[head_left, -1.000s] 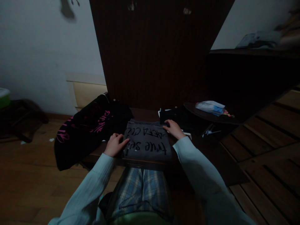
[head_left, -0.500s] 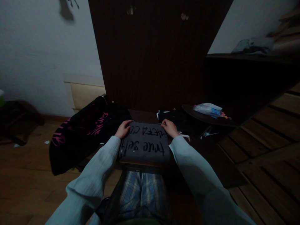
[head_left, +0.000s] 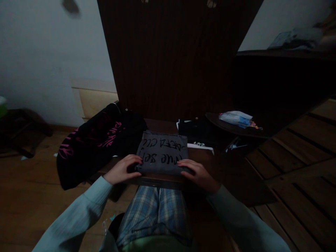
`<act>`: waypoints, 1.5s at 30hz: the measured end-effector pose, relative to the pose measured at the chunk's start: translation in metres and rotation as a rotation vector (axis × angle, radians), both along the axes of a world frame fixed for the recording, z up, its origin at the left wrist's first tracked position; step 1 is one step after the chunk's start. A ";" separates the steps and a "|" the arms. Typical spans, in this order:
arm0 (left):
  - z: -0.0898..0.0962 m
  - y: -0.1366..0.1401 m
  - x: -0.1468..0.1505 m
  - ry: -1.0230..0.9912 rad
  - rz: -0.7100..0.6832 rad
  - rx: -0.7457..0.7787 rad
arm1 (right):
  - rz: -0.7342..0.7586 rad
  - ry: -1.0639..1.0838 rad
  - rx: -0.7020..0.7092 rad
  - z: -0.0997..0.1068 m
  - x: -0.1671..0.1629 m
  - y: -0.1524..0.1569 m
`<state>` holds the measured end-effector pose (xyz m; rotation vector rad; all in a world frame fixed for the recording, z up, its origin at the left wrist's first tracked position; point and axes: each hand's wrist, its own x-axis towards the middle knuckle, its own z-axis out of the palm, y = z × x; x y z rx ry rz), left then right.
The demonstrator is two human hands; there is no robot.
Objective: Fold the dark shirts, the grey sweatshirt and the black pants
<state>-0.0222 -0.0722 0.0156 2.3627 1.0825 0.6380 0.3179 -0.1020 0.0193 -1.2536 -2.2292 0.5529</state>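
Cloth (head_left: pixel 162 147), grey and lettered, lies as a flat rectangle near the front edge of our worktop (head_left: pixel 202 157), so its folding looks mostly done. Our left hand (head_left: pixel 123 169) and right hand (head_left: pixel 198 173) curl loosely, partly spread, at its near corners; in this dimness we cannot tell whether they pinch it. Black clothing (head_left: pixel 89 147) on our left hangs over the worktop's side, not neatly folded.

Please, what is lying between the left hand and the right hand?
The grey cloth with dark lettering lies between the left hand and right hand, in the head view.
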 end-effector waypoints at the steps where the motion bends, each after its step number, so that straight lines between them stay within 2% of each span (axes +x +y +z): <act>1: -0.005 -0.005 0.000 0.028 -0.005 0.017 | 0.014 -0.025 0.009 -0.006 -0.001 -0.008; 5: -0.018 -0.006 0.008 0.134 0.054 0.114 | -0.059 -0.075 0.054 -0.031 -0.004 -0.014; 8: -0.015 0.001 0.018 0.234 0.075 0.168 | -0.095 -0.120 0.054 -0.036 -0.003 -0.003; 12: -0.006 0.016 0.026 0.344 0.085 0.221 | -0.030 -0.231 0.073 -0.024 0.000 0.012; 17: 0.000 0.040 0.019 0.122 -0.007 0.182 | -0.086 -0.242 0.031 0.000 0.007 0.031; 19: 0.008 0.048 0.016 0.009 0.022 0.124 | -0.140 -0.134 0.026 0.012 0.010 0.041; 21: 0.020 0.054 0.018 -0.115 0.126 0.067 | -0.199 0.025 0.062 0.027 0.013 0.052; 24: 0.046 0.061 0.027 -0.345 0.300 0.012 | -0.259 0.317 0.151 0.053 0.014 0.067; 26: 0.063 0.066 0.036 -0.522 0.347 0.007 | -0.275 0.523 0.181 0.071 0.011 0.076; 29: 0.079 0.076 0.049 -0.772 0.351 -0.002 | -0.285 0.787 0.121 0.090 0.005 0.088; 31: 0.081 0.083 0.054 -0.885 0.366 -0.046 | -0.305 0.904 0.021 0.093 0.001 0.097; 34: 0.068 0.097 0.058 -0.958 0.432 -0.187 | -0.348 0.980 -0.154 0.077 -0.005 0.110; 37: 0.042 0.111 0.060 -0.920 0.584 -0.339 | -0.433 0.975 -0.260 0.047 -0.012 0.125; 41: 0.009 0.122 0.063 -0.853 0.707 -0.457 | -0.586 0.899 -0.299 0.010 -0.019 0.136; 45: -0.010 0.115 0.057 -0.836 0.748 -0.498 | -0.632 0.790 -0.310 -0.013 -0.015 0.128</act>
